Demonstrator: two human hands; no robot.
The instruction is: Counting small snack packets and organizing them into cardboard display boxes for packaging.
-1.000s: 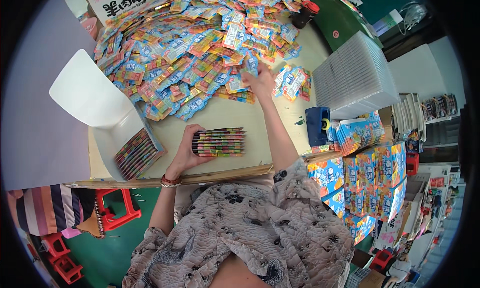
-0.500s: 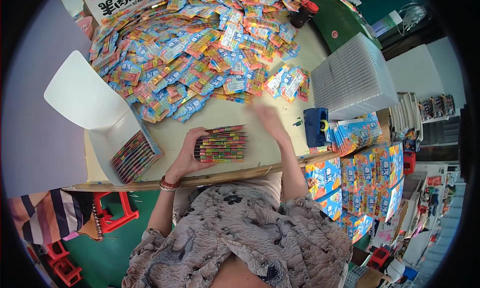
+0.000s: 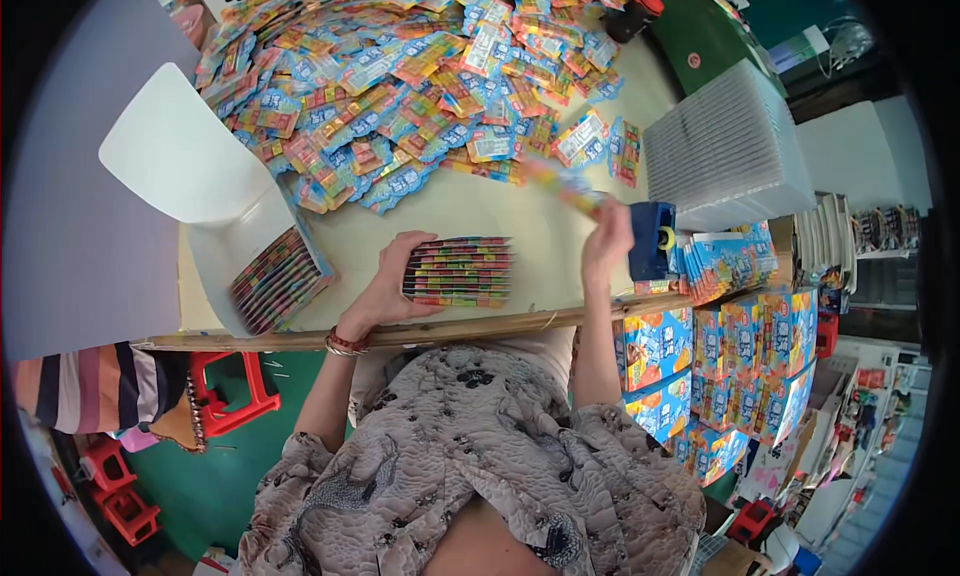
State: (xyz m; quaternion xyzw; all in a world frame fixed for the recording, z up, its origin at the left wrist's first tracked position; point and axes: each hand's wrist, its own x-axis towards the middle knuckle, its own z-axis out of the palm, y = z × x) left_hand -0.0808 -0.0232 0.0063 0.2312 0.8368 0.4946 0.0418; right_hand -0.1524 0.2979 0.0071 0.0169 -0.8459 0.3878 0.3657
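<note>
My left hand (image 3: 385,288) is closed around the left end of a neat stack of candy packets (image 3: 462,273), standing on edge on the table near its front. In my right hand (image 3: 608,238), pinched at one end, is a single colourful candy packet (image 3: 562,184), blurred by motion and raised over the table beside the tape dispenser. To the left stands an open white box (image 3: 205,241) with its lid up and a row of packets (image 3: 270,286) inside. Beyond my hands spreads a large loose heap of the same packets (image 3: 400,86).
A blue tape dispenser (image 3: 650,238) and a tall stack of clear plastic trays (image 3: 730,146) stand at the right. A dark container with a red lid (image 3: 633,18) is at the back. Filled blue display boxes (image 3: 755,336) are stacked lower right. A red stool (image 3: 235,396) stands at lower left.
My right hand has picked up a packet from the small group at the heap's right and drawn it nearer and rightward. My left hand stays on the stack. The view has shifted slightly.
</note>
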